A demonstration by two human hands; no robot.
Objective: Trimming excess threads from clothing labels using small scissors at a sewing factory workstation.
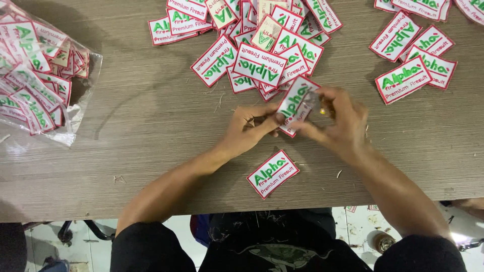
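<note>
My left hand (pixel 250 129) pinches the lower edge of a white rectangular patch (pixel 295 98) with a red border and green lettering, held just above the wooden table (pixel 151 126). My right hand (pixel 337 123) grips the same patch from the right, with a small metal tool with a yellow spot (pixel 316 105) between its fingers against the patch. Another such patch (pixel 273 174) lies flat near the table's front edge, between my forearms.
A loose heap of several like patches (pixel 252 45) lies at the back centre, and a smaller group (pixel 416 55) at the back right. A clear plastic bag (pixel 38 75) full of patches sits at the left. Thread scraps dot the tabletop.
</note>
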